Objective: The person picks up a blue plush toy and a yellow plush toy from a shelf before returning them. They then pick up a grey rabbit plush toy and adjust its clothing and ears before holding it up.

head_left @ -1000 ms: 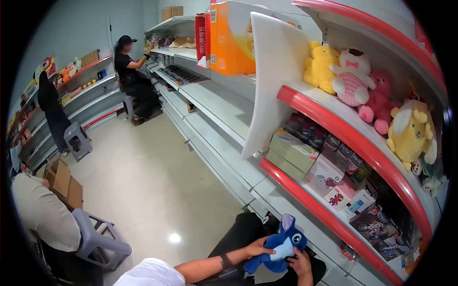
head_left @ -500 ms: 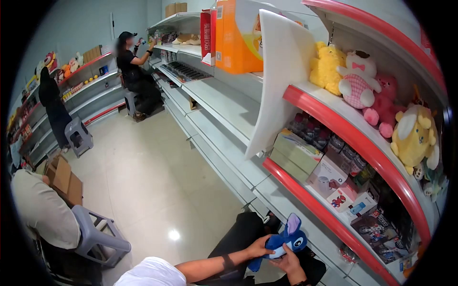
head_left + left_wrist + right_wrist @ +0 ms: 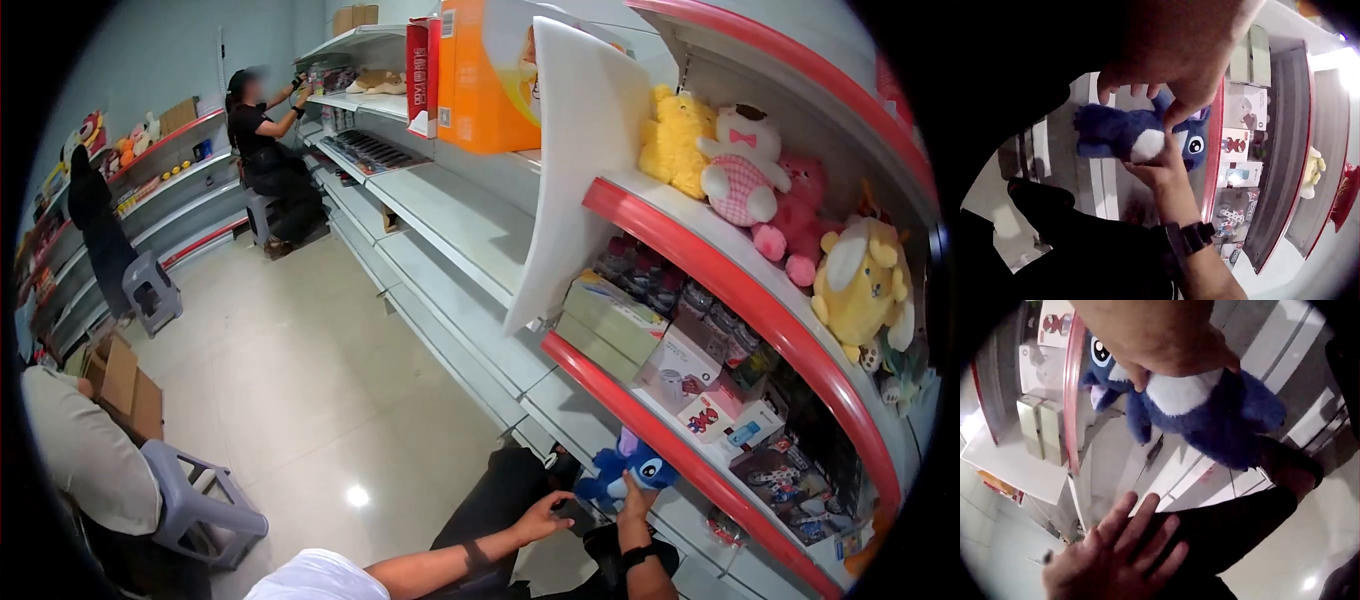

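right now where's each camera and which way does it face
Head: on the head, facing forward and down; shows shelves, left hand, right hand.
Left wrist: on that wrist, facing past its hand to the blue plush toy.
Right wrist: on that wrist, facing past its hand to the same toy.
Shared by all three: the toy and both hands.

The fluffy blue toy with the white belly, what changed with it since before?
The blue toy moved forward and right, nearer the red-edged white shelves. The left hand let go; the right hand still holds it. The pink plush toy stayed put.
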